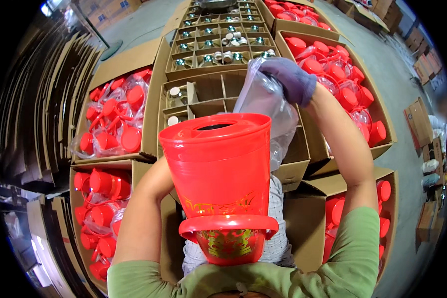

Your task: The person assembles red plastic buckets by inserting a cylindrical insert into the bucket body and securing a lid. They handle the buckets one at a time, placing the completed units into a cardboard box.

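A large red thermos flask casing (pixel 217 181) with a gold pattern is close in front of me, a round hole in its upper end and its red carrying handle (pixel 228 223) toward my chest. My left forearm (pixel 151 203) reaches behind the casing, which hides the left hand, so its grip does not show. Beyond the casing to the right, my right hand (pixel 289 82), in a purple-grey glove, is closed on a crumpled clear plastic bag (pixel 265 102). The bag hangs down beside the casing, over a divided cardboard box (pixel 293 171).
Glass flask liners (pixel 208 58) with white caps among them stand in a partitioned carton ahead. Cartons of red flasks, many bagged, flank me: left (pixel 116 114), lower left (pixel 102 213), right (pixel 342 74) and lower right (pixel 335 211). Flattened cardboard (pixel 59 94) is stacked at far left.
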Demonstrator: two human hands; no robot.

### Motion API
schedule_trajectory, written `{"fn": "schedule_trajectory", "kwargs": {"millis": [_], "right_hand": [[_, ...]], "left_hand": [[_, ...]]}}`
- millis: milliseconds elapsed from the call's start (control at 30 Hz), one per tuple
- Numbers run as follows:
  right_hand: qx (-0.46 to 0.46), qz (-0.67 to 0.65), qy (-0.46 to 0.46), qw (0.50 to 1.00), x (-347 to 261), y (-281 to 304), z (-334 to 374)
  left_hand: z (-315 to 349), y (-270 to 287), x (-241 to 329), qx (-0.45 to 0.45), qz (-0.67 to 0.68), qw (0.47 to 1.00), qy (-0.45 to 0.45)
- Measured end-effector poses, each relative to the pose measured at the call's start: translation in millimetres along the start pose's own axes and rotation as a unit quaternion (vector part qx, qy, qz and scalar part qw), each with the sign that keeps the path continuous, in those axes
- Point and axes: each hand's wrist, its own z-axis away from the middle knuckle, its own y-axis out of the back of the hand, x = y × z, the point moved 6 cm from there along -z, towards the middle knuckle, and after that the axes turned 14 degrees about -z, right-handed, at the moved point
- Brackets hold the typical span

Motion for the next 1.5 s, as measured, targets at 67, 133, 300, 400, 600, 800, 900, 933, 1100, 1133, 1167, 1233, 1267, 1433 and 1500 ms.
{"fn": "schedule_trajectory", "kwargs": {"millis": [67,133,300,400,600,800,900,933,1100,1133,1167,1233,1267,1433,1500], "right_hand": [[-0.014,-0.047,-0.017,0.999,-6.2,-10.5,18.8],[-0.055,-0.135,-0.140,0.979,16.1,-25.6,39.5],[-0.091,-0.019,-0.229,0.969,102.7,-91.3,121.7],[-0.157,-0.014,-0.273,0.949,128.2,-133.0,147.1],[0.223,-0.681,-0.268,0.644,4.8,-56.5,105.8],[-0.076,-0.108,0.137,0.982,-134.1,-40.0,95.1],[-0.053,-0.063,0.115,0.990,-134.8,-50.4,111.8],[-0.062,-0.055,0.125,0.989,-139.9,-51.3,115.6],[-0.119,-0.049,0.130,0.983,-159.3,-71.3,122.4],[-0.123,-0.057,0.104,0.985,-150.3,-77.0,125.0],[-0.114,-0.076,0.072,0.988,-136.7,-84.2,131.9],[-0.098,-0.112,0.008,0.989,-106.3,-104.3,153.7],[-0.122,-0.108,-0.027,0.986,-96.0,-118.7,169.7],[-0.121,-0.191,-0.077,0.971,-127.5,-169.1,222.6],[-0.144,-0.130,-0.064,0.979,-138.9,-177.9,226.9]], "left_hand": [[-29.4,7.7,6.9,-0.003,0.185,0.981,0.060],[-40.8,48.1,-3.9,0.004,0.313,0.944,0.107],[-26.3,120.1,4.5,-0.071,0.171,0.970,-0.160],[31.5,104.9,43.6,-0.060,0.068,0.953,-0.288],[116.0,146.2,30.8,0.172,0.253,0.923,-0.234],[239.5,157.5,69.3,0.214,0.085,0.912,-0.339],[265.5,144.0,66.0,0.244,-0.036,0.900,-0.359],[274.4,143.4,76.5,0.229,-0.076,0.868,-0.435],[295.8,122.2,91.4,0.220,-0.245,0.808,-0.488],[288.0,118.3,77.7,0.199,-0.283,0.815,-0.464],[280.2,110.2,58.5,0.177,-0.319,0.820,-0.441],[264.4,79.3,-14.8,0.029,-0.248,0.917,-0.311],[270.6,49.1,-33.5,-0.054,-0.209,0.926,-0.310],[344.5,-1.7,-11.5,-0.114,-0.076,0.935,-0.328],[363.3,13.0,-1.4,-0.090,-0.173,0.922,-0.335]]}}
